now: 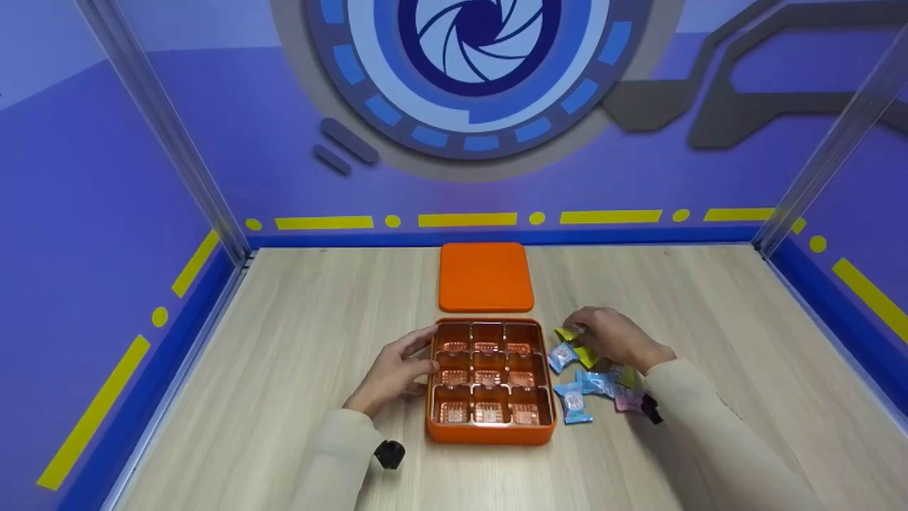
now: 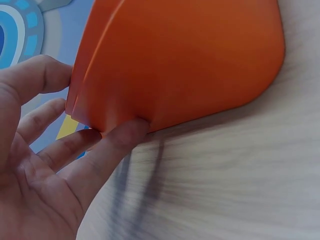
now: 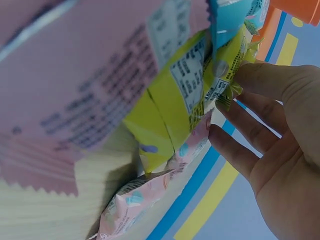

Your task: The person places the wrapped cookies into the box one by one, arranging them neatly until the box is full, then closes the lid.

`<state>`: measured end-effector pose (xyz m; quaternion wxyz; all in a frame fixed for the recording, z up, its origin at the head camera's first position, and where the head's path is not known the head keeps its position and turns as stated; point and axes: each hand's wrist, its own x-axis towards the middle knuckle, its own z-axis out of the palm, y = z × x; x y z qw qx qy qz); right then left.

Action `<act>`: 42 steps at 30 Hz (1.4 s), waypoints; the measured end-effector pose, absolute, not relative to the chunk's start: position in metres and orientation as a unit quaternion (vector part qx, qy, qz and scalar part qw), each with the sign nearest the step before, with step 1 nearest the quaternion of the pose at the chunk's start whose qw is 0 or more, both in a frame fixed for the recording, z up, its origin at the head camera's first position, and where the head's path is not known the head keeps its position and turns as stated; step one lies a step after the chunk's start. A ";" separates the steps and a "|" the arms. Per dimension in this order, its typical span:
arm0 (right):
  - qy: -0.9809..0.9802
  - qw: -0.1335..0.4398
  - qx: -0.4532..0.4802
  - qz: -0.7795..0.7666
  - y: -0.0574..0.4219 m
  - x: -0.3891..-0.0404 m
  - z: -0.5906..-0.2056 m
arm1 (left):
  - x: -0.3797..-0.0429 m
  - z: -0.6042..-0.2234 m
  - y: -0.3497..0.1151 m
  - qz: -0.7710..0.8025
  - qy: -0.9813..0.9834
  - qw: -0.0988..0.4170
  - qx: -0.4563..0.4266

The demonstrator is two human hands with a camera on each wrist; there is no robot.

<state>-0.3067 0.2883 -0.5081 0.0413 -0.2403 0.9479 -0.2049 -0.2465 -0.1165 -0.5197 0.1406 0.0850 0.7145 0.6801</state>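
An orange box [image 1: 489, 434] with a clear nine-compartment insert sits in the middle of the table; its compartments hold nothing. My left hand [image 1: 394, 370] rests against the box's left side, thumb and fingertips touching the orange wall [image 2: 190, 60]. To the right of the box, my right hand [image 1: 613, 335] pinches a yellow-wrapped candy [image 3: 230, 62] between thumb and fingers. Around that hand lie more wrapped candies: a blue one [image 1: 573, 403], another blue one [image 1: 563, 358], a pink one [image 1: 627, 404] and a second yellow one [image 3: 172, 100]. Fingers partly hide the pinched candy in the head view.
A flat orange lid [image 1: 486, 277] lies behind the box, near the back wall. The wooden table [image 1: 319, 298] is enclosed by purple-blue printed panels [image 1: 234, 142] with metal posts at the corners.
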 end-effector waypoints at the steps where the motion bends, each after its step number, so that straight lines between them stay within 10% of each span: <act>1: 0.948 0.038 -0.242 -0.205 0.288 -0.307 -0.508 | -0.246 -0.520 -0.117 0.681 0.713 0.141 0.085; 42: 0.944 0.021 -0.143 -0.298 0.291 -0.305 -0.510 | -0.249 -0.521 -0.116 0.699 0.698 0.142 0.059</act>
